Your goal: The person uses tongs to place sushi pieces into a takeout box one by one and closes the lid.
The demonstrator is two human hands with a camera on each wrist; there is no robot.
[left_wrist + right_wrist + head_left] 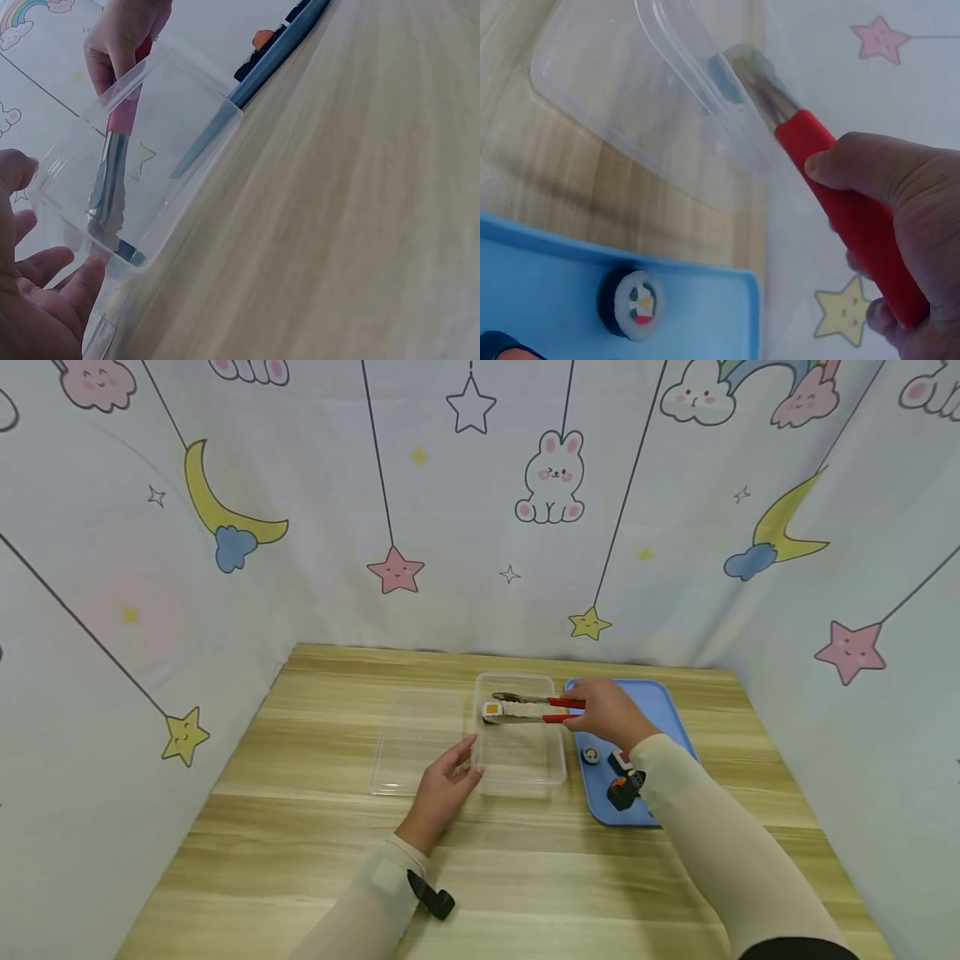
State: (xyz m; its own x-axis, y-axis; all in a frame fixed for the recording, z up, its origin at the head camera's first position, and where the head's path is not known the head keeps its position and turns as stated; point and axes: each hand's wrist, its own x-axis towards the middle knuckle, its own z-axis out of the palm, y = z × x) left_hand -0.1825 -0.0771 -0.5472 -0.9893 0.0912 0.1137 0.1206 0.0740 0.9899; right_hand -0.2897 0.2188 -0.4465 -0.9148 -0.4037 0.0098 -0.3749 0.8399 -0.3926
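My right hand [611, 714] grips the red handles of metal tongs [525, 719], which reach leftward into a clear plastic box [521, 768]. The tongs' two arms stand apart. By the tip of the nearer arm is a toy sushi piece [492, 710], white with an orange square, inside the box at its left end; whether the tip touches it I cannot tell. My left hand [448, 785] is at the box's left wall, thumb and fingers spread and pinching nothing. In the right wrist view, the right thumb [855, 169] presses along the red handle.
A blue tray [652, 693] lies right of the box, partly under the right arm. On it are a round sushi roll [590, 755], a dark-and-white piece [621, 763] and an orange-topped piece [617, 783]. A clear lid [420, 735] lies left of the box. A patterned curtain [465, 610] stands behind.
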